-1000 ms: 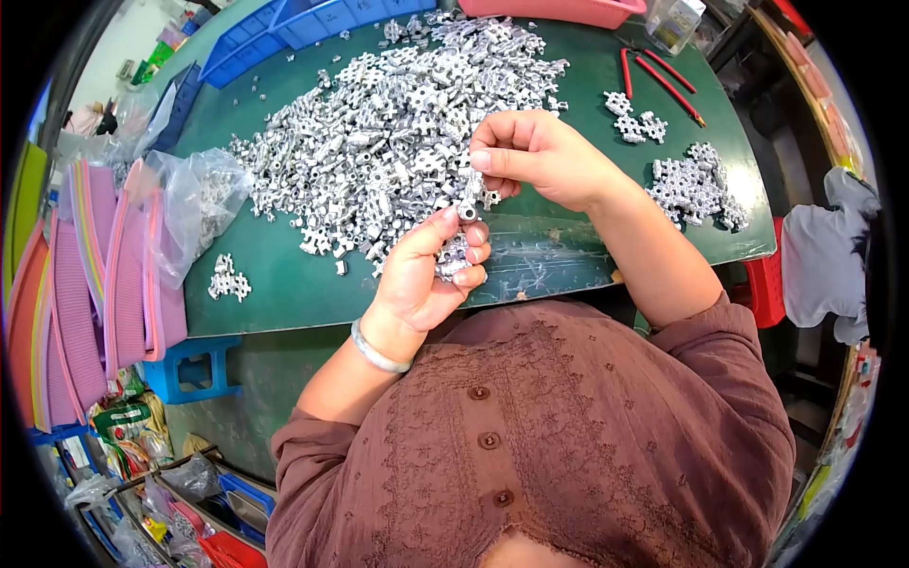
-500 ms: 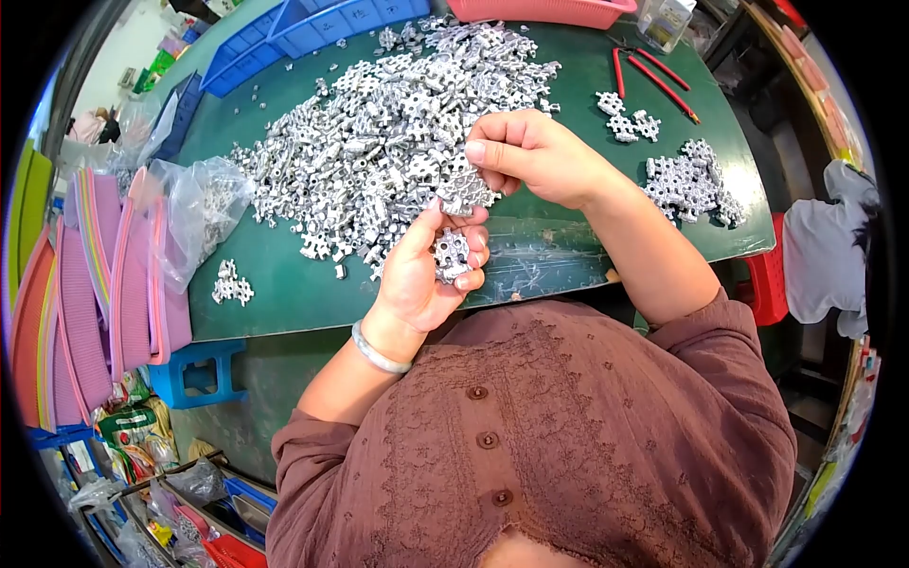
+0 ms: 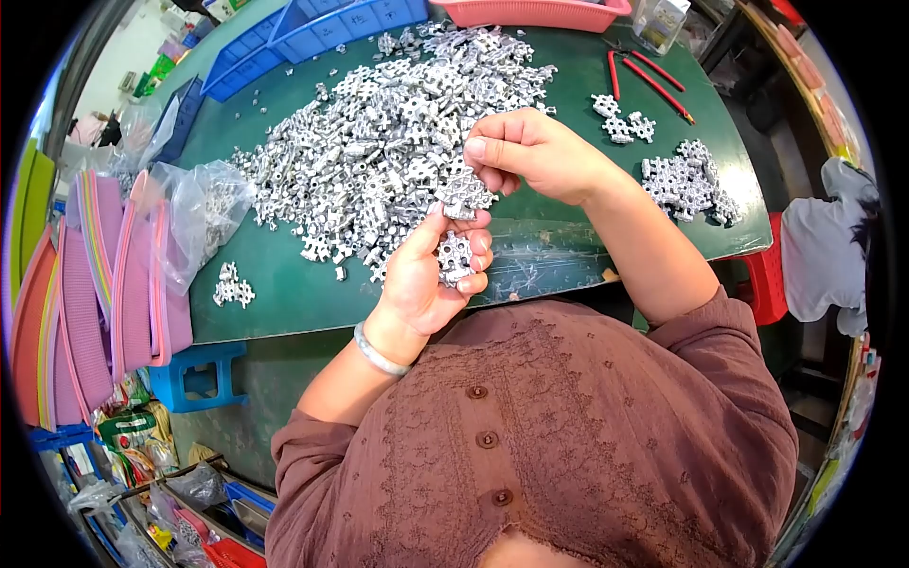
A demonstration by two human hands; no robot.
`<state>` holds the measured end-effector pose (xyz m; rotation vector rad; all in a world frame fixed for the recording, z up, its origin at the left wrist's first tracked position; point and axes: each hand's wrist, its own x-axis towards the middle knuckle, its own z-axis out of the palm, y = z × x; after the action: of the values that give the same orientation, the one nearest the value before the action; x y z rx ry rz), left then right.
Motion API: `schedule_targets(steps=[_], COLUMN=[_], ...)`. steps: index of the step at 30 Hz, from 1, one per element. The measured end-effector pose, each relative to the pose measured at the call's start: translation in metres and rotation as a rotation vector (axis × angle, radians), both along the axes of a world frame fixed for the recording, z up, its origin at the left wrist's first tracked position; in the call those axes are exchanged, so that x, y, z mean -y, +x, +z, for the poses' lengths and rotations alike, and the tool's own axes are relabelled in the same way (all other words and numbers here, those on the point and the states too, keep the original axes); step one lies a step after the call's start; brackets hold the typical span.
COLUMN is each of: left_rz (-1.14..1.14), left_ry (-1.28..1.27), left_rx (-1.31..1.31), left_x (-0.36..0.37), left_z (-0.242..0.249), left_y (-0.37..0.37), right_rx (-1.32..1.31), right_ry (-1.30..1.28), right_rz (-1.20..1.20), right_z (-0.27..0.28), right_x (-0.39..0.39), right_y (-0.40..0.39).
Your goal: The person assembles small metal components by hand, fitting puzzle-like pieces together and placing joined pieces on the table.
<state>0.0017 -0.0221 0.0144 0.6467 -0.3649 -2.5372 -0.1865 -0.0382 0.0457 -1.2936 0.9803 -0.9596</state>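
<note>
My left hand (image 3: 426, 260), a pale bangle at its wrist, curls its fingers round a small silver metal casting (image 3: 455, 254) in the palm. Between its thumb and fingertips sits a second silver piece (image 3: 464, 197). Thumb and forefinger of my right hand (image 3: 530, 156) are pinched together at the upper right edge of that second piece. Its other fingers are folded under, and their tips are partly hidden. Just beyond both hands spreads a big heap of similar silver metal castings (image 3: 379, 133) on the green table.
Red-handled pliers (image 3: 653, 80) lie near small groups of castings (image 3: 682, 180) at the right. Blue bins (image 3: 341, 24) and a pink tray (image 3: 530, 11) line the far edge. A clear plastic bag (image 3: 204, 208) and a few castings (image 3: 233, 286) are at the left.
Both hands stay almost in place. The piece at the fingertips has tilted slightly. The whole view has shifted a little.
</note>
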Motion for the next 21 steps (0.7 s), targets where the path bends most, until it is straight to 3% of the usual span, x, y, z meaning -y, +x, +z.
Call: schedule_targets(steps=[3,5,8,11,17,20,21], left_rz=[-0.022,-0.059,-0.079,-0.081,-0.073,-0.080,-0.083], left_ry=[0.027,-0.056,-0.091,-0.156,-0.204,-0.233,-0.246], left_rx=[-0.048,-0.008,0.100,0.161,0.167,0.174,0.178], left_x=[0.000,-0.004,-0.010,-0.010,-0.009,-0.009,-0.008], left_z=[-0.005,-0.002,0.002,0.003,0.002,0.001,0.000], left_y=[0.001,-0.001,-0.007,-0.003,0.007,0.009,0.009], right_rx=[-0.104,-0.292,-0.308,-0.493,-0.633,-0.839,-1.016], right_ry=[-0.065,-0.312,-0.249,-0.275,0.059,0.177,0.142], right_rz=[0.024,0.050,0.076,-0.054,-0.457,-0.541,-0.527], right_z=[0.005,0.007,0.012,0.021,0.027,0.010,0.006], right_x=[-0.003,-0.007,-0.020,-0.039,-0.086,-0.103,-0.106], right_y=[0.000,-0.005,-0.020,-0.056,-0.154,-0.193,-0.200])
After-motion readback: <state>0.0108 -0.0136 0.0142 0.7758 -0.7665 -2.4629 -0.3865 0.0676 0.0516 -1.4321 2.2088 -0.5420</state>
